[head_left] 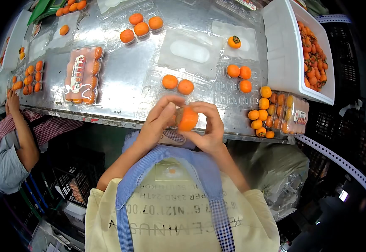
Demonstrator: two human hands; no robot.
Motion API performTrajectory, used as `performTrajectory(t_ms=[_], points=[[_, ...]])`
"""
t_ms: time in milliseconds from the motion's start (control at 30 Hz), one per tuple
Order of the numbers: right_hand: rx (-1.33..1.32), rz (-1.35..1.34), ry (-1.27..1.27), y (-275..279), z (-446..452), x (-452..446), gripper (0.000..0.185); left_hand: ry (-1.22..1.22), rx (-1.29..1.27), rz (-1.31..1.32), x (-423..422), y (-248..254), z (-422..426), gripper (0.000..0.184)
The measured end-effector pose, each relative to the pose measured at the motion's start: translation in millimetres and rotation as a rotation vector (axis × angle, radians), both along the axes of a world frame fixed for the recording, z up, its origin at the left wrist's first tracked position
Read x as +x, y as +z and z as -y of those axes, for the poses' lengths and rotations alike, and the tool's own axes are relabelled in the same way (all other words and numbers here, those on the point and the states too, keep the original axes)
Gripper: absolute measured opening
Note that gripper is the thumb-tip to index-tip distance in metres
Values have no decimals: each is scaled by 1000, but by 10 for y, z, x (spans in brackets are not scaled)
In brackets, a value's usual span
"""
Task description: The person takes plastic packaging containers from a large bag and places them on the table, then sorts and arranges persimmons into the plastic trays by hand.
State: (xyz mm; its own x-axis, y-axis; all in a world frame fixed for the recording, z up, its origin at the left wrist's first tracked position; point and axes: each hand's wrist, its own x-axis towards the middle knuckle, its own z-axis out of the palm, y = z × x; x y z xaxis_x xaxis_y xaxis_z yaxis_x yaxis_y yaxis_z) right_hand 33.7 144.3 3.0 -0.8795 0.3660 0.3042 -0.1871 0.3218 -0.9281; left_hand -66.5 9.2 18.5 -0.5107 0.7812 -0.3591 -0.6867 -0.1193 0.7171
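Left on a metal table (124, 90), a clear box (70, 82) keeps fruit together, label (78, 74) up. Over the table's near edge, a left hand (152, 128) curls beside a persimmon (189, 119), its grip unclear; the right hand (212, 133) grasps it, seemingly for steadiness. At the table's right, a white box's (280, 42) tall walls contain loose fruit (313, 63).

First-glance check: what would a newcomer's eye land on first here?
Probably the orange fruit near centre, in the person's right hand, with the left hand close beside it. Next, the big white box of loose fruit at upper right, then the labelled clear pack on the metal table, left of centre.
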Motion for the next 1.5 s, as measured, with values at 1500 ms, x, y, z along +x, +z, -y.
performTrajectory(t_ms=[1500], points=[[-183, 190, 119, 81, -36, -162, 55, -81, 44, 338, -57, -200, 42, 45]])
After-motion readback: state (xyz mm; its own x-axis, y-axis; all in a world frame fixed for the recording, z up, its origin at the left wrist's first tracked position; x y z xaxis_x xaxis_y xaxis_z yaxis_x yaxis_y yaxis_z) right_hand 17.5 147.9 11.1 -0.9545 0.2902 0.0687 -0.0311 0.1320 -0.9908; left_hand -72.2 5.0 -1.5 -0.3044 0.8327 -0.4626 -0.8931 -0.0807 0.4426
